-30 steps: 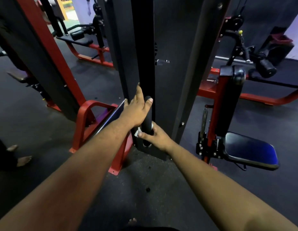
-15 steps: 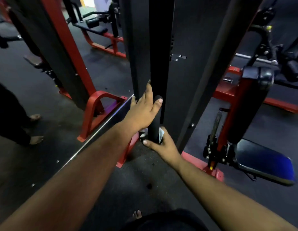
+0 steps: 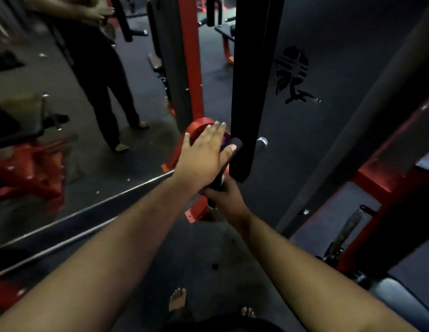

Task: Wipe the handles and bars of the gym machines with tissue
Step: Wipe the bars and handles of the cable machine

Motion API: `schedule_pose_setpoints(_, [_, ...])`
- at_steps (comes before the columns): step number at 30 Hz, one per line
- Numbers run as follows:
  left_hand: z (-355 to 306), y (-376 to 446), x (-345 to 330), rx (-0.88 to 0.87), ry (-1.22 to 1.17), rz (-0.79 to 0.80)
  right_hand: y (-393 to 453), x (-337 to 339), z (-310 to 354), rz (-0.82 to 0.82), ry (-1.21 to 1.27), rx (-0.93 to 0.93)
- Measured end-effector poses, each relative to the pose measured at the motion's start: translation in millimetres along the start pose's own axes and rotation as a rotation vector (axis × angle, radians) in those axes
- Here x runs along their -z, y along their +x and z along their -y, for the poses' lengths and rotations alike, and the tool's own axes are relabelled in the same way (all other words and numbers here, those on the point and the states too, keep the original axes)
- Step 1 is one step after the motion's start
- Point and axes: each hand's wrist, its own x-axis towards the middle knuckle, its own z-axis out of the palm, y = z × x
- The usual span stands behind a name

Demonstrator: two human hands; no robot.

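Black handle (image 3: 229, 152) tilted, top upper-right, right hand (image 3: 226, 196) apparently gripping

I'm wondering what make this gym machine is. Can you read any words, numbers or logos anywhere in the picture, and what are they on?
No readable text anywhere.
The black panel of the machine carries a cut-out emblem, a rounded shape with bars across it above a figure-like form; it holds no letters or numbers that I can make out.
Everything else is too dark or blurred to show any label.

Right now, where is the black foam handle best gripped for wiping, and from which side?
Probably its lower half, from below: the right hand already wraps it there. The black foam handle is a slim, tilted cylinder, and the left hand rests flat across its top.
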Motion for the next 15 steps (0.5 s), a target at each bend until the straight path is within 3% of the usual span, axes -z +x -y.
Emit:
schedule_pose_setpoints(2, [-5.2,-4.4,-0.4,0.081,-0.016,0.0,0.0,3.5,3.7,0.047,0.03,0.055])
schedule_pose_setpoints(6, [-9.8,-9.6,5.6,0.159,-0.012,0.007,-5.9,14.4,-17.7,0.108,-0.199,0.002])
schedule_pose_setpoints(10, [-8.8,-22.8,16.3,0.16,0.022,-0.003,-3.8,13.7,15.4,0.057,-0.007,-0.007])
schedule_pose_setpoints(15, [24.8,-43.5,22.8,0.182,-0.167,-0.074,6.1,4.3,39.6,-0.018,0.078,0.071])
